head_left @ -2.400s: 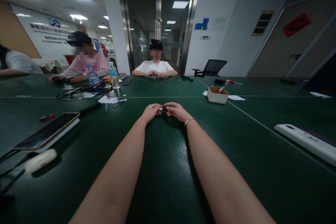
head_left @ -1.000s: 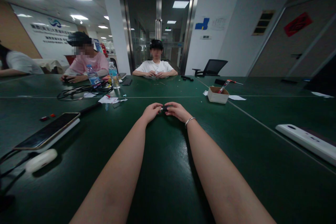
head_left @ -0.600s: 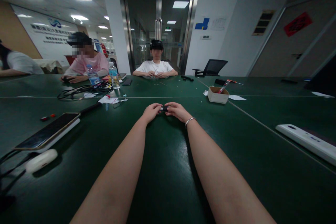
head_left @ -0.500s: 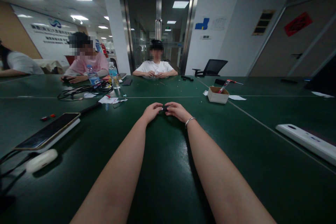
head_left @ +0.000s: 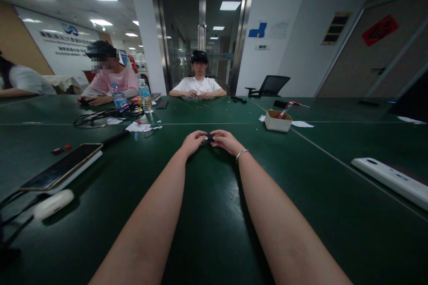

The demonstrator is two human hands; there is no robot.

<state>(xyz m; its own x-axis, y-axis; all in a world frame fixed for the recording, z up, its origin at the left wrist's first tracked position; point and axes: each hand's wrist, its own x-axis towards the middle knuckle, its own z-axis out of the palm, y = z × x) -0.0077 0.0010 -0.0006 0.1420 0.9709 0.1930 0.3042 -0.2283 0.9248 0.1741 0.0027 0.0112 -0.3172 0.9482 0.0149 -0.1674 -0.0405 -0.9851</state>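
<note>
A small black object (head_left: pixel 209 138) with a shiny metal part at its left end sits between my hands, just above or on the green table (head_left: pixel 210 187). My left hand (head_left: pixel 194 142) pinches its left end with thumb and fingers. From the other side my right hand (head_left: pixel 228 141), with a silver bracelet at the wrist, grips the black part. The fingers hide much of the object, and its exact kind is too small to tell.
Left: a phone (head_left: pixel 63 167), a white oval device (head_left: pixel 53 205), black cables (head_left: pixel 103 116) and bottles (head_left: pixel 145 98). Right: a small box (head_left: pixel 278 121) holding a tool, and a white device (head_left: pixel 391 180). People sit across the table and at the far left.
My hands have hardly moved; slightly more of the metal part shows between them. The head of the person in pink has turned a little.
</note>
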